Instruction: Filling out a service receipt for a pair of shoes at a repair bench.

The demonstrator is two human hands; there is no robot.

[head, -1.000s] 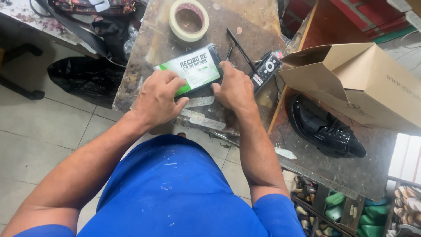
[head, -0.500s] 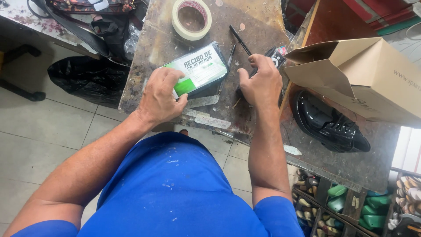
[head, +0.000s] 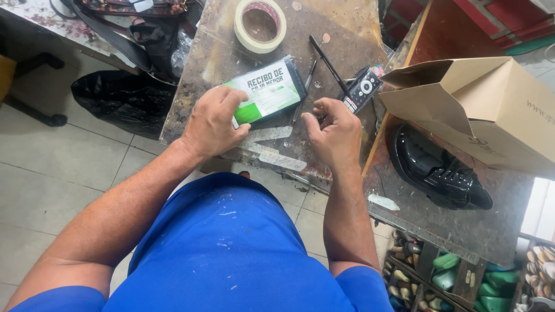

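Observation:
A green and white paper booklet (head: 272, 89) lies on the stained workbench (head: 208, 63). My left hand (head: 214, 121) grips its near left corner, with the fingers on the cover. My right hand (head: 334, 132) hovers just right of the booklet with its fingers curled. The fingertips sit at the near end of a dark pen (head: 306, 81) lying along the booklet's right edge. I cannot tell whether they grip it. A thin black stick (head: 328, 62) and a small black remote (head: 361, 89) lie just beyond my right hand.
A roll of masking tape (head: 260, 24) sits at the back of the bench. An open cardboard box (head: 491, 110) and a glossy black shoe (head: 436, 170) are at the right. A black bag (head: 115, 98) lies on the tiled floor at left; shelves of small items sit low right.
My right hand left the booklet, reached right toward the remote, then came back to the pen's near end. My left hand stayed on the booklet's corner.

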